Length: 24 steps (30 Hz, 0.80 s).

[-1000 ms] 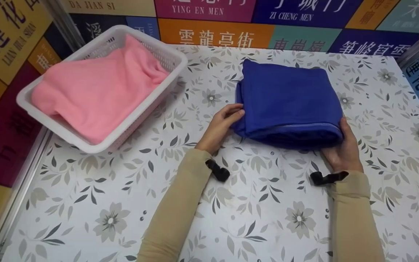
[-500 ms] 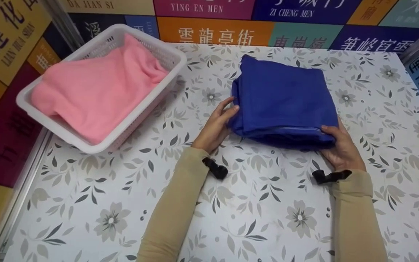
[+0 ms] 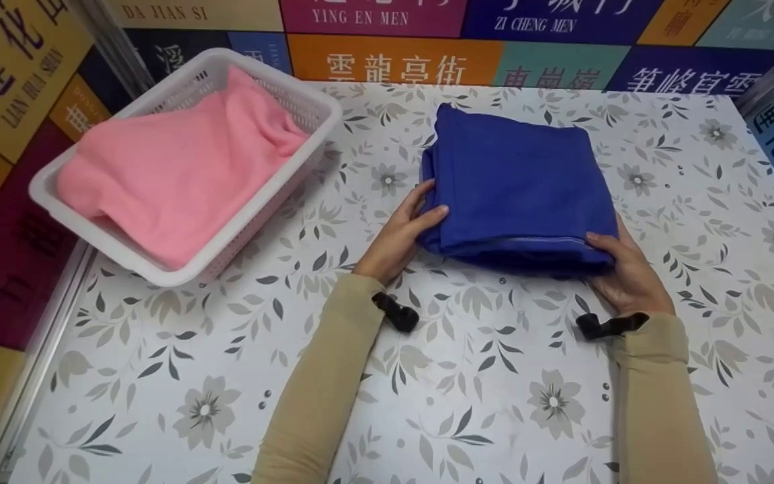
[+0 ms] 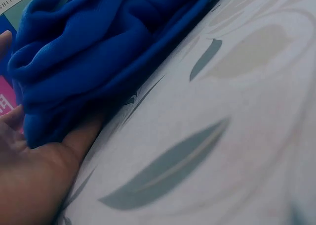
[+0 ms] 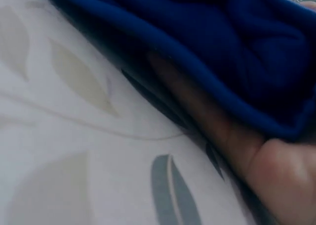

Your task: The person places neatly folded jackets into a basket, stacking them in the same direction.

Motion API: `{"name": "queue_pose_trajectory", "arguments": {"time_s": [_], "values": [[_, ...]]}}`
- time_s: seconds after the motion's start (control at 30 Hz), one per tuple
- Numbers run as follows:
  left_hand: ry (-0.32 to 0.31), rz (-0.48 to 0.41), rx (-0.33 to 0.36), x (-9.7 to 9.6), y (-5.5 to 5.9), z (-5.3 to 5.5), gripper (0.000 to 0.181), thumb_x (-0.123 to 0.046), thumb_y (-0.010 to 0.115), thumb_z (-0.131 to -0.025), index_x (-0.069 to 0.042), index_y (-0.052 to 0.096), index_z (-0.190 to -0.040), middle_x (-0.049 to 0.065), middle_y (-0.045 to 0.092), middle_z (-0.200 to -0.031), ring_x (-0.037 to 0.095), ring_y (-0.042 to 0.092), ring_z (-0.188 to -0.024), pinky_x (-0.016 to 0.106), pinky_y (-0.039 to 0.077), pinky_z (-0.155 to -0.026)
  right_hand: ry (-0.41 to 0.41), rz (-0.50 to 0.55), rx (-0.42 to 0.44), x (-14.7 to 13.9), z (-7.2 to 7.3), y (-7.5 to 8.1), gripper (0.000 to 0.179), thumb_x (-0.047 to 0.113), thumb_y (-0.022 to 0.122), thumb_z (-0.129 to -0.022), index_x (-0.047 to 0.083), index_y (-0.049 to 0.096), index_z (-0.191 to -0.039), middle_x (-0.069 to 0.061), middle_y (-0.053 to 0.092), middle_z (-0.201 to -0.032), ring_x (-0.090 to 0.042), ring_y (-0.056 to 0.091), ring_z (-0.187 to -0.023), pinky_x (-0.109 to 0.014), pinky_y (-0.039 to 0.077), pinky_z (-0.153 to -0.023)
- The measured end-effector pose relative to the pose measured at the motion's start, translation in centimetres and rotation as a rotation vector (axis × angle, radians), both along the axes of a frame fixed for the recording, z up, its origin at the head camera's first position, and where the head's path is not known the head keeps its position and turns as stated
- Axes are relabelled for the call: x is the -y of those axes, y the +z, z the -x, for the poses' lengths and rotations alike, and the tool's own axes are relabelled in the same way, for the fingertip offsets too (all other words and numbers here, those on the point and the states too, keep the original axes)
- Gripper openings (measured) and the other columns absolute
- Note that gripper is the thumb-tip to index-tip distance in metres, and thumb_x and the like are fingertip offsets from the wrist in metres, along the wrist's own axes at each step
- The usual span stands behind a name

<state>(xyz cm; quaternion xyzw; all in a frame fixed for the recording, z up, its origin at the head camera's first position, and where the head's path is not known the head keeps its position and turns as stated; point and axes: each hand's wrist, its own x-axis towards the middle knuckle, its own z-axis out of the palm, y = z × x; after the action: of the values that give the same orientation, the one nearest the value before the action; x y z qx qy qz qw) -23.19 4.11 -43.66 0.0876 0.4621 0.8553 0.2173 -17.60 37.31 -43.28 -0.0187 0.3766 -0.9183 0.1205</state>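
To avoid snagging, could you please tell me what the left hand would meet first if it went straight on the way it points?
The left hand would likely meet the folded blue cloth at once, as it grips that cloth's left side; how far it reaches underneath is unclear.

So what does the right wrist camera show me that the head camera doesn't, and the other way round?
Only the right wrist view: a finger stretched out beneath the edge of the blue cloth.

Only the head view: the left hand, the tan sleeves, and the white basket holding pink cloth.

Both: the blue cloth, part of the right hand, the leaf-patterned tabletop and some lettered wall.
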Motion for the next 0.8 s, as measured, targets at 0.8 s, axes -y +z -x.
{"name": "queue_pose_trajectory", "arguments": {"time_s": [0.8], "values": [[0.211, 0.033, 0.005, 0.7, 0.1, 0.4, 0.070, -0.026, 0.073, -0.074, -0.033, 0.037, -0.133, -0.003, 0.029, -0.138, 0.012, 0.039, -0.119, 0.026, 0.036, -0.094, -0.313, 0.014, 0.089, 5.7, 1.6, 0.3, 0.055, -0.001, 0.056, -0.084, 0.027, 0.046, -0.130, -0.009, 0.036, -0.128, -0.026, 0.050, -0.100, -0.051, 0.042, -0.078]]}}
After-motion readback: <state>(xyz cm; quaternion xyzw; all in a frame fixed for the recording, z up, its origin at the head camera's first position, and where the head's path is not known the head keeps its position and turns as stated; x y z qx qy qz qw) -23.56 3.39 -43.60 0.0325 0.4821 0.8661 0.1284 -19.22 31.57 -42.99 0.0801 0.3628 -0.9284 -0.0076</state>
